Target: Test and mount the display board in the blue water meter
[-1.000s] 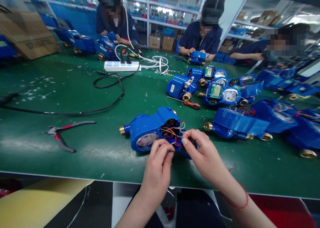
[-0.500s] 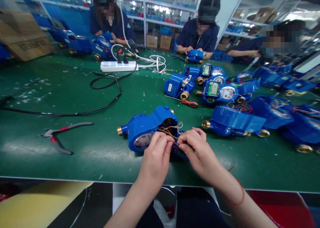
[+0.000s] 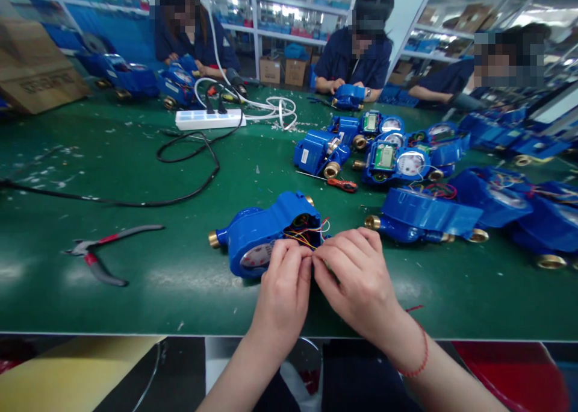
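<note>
A blue water meter (image 3: 253,231) with brass ends lies on the green bench in front of me, its compartment uncovered. Thin red, yellow and white wires (image 3: 303,237) come out of that compartment toward my fingertips. My left hand (image 3: 285,285) is closed in a pinch on the wires, beside the meter's dial. Fingertips of my right hand (image 3: 354,270) are pinched at the same spot, touching those of the left. The exact wire ends are hidden by my fingers.
Grey-and-red cutting pliers (image 3: 97,252) lie at left. Several blue meters (image 3: 428,213) fill the right side, near an orange screwdriver (image 3: 342,185). A white power strip (image 3: 208,119) and black cable (image 3: 189,195) lie farther back. Co-workers (image 3: 354,62) sit across the bench.
My right hand has turned and closed in against my left fingertips, now covering the part near the meter's open end. The meter has stayed about where it was.
</note>
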The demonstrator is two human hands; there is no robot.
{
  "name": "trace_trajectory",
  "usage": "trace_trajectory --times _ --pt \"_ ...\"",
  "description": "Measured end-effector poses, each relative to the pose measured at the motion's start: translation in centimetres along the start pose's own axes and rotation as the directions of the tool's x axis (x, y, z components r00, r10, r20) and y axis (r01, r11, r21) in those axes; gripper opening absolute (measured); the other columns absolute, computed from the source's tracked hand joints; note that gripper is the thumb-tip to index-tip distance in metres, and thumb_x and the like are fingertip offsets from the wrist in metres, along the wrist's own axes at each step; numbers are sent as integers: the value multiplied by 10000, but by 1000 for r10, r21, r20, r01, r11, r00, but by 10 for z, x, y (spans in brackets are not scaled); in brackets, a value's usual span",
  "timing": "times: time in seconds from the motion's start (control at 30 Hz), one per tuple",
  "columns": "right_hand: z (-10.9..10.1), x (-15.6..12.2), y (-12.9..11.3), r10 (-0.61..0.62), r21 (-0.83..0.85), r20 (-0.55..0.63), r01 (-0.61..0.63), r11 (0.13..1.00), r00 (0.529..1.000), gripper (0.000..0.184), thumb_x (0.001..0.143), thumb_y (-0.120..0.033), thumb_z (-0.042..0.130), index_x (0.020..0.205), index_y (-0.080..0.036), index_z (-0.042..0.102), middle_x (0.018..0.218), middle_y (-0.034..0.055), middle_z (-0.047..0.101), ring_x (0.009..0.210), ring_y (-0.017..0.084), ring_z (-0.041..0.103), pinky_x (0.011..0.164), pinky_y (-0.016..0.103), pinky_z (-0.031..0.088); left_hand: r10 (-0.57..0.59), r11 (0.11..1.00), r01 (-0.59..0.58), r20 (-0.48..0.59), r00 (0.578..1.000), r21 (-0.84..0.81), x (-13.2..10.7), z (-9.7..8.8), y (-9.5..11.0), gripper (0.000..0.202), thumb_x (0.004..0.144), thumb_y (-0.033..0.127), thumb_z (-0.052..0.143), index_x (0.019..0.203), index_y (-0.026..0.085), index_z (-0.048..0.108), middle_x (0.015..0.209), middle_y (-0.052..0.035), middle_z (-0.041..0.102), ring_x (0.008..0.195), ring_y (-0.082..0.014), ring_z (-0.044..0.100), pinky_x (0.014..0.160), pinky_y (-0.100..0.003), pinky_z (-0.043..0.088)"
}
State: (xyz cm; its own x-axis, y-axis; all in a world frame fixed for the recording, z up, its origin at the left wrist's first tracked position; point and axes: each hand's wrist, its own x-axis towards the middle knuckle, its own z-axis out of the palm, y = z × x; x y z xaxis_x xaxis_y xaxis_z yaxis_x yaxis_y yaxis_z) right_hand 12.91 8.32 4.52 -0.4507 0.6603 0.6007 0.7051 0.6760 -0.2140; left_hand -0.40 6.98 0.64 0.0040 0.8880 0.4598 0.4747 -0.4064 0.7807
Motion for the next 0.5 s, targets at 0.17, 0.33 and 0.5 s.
trace_trajectory --times 0.17,0.33,0.5 --pt "7 3 -3 238 159 -143 -214 964 961 155 918 -126 505 777 -183 532 761 -15 598 753 137 545 787 366 341 30 999 -31 -34 999 -27 -2 5 -4 158 946 96 435 907 203 544 942 -24 533 892 -136 567 816 -232 456" --pt "0 0 4 352 214 -207 -309 927 913 104 943 -166 506 845 -200 518 783 -10 561 762 143 520 760 336 376 35 998 -38 -46 998 -50 -8 4 -8 167 950 88 422 928 208 537 970 -32 561 940 -141 569 838 -244 464" --pt "-21 -20 11 304 339 -143 -242 909 942 191 969 -142 396 801 -182 476 755 8 497 729 142 482 704 331 371 -5 987 -3 -44 999 -163 -9 4 -11 156 964 130 431 933 219 555 1015 -26 573 969 -152 600 837 -278 493"
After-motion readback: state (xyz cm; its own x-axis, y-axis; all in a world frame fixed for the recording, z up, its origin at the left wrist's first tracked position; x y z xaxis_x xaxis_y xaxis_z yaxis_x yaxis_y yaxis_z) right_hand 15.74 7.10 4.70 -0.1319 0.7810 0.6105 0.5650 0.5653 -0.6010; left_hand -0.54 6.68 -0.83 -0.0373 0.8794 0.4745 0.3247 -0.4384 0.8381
